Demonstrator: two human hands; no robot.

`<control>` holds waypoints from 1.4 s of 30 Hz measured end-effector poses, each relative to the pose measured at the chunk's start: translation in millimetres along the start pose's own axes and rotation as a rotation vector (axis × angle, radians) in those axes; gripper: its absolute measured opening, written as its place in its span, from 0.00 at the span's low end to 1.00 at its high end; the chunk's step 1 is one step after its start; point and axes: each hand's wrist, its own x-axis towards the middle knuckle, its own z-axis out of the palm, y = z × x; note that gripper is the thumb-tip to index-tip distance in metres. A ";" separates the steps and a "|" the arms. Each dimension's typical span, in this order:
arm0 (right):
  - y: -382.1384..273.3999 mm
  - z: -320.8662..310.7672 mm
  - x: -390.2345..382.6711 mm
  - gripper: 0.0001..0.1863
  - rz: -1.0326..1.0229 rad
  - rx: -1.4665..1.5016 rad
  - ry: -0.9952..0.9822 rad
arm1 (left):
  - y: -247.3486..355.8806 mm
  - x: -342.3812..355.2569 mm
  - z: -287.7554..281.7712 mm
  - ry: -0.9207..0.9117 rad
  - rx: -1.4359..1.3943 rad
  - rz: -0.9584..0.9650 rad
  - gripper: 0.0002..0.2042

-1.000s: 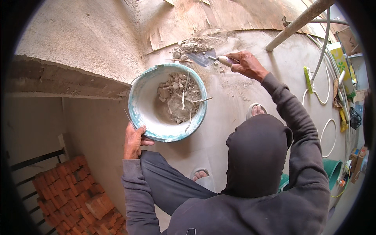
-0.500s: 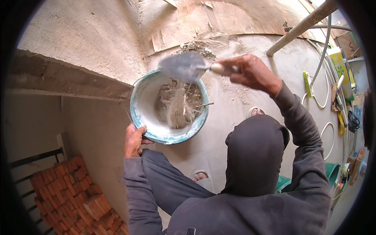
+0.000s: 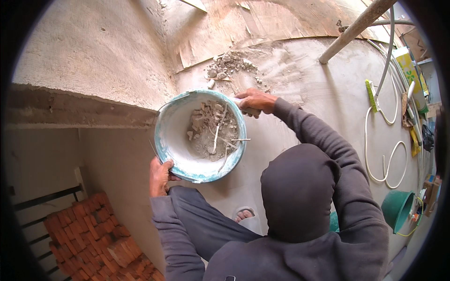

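The round bucket (image 3: 174, 140), teal-rimmed and white inside, holds grey rubble. The left hand (image 3: 160, 175) clamps its rim; the right hand (image 3: 253, 100) grips a tool handle (image 3: 247, 111) at the far edge.

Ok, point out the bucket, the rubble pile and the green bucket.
bucket (image 3: 165, 140): head view, bare inner wall at left.
rubble pile (image 3: 228, 63): head view, middle of the heap.
green bucket (image 3: 396, 206): head view, outer side.
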 end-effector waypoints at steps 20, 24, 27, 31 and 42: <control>6.9 17.7 36.5 0.19 -0.069 0.335 0.327 | -2.2 2.4 -2.1 0.005 0.006 -0.009 0.17; 3.8 10.6 68.0 0.18 -0.076 0.351 0.326 | -4.5 7.7 0.2 -0.004 0.007 -0.013 0.18; 2.9 3.1 72.5 0.16 -0.011 0.493 0.362 | -6.7 8.5 -3.6 -0.010 0.003 -0.007 0.17; 3.0 -2.3 62.3 0.12 0.055 0.729 0.466 | -6.0 5.9 -3.9 -0.016 -0.006 -0.013 0.17; 16.0 -11.3 -21.2 0.20 0.044 0.523 0.405 | -4.3 5.7 -4.6 -0.018 -0.024 -0.047 0.18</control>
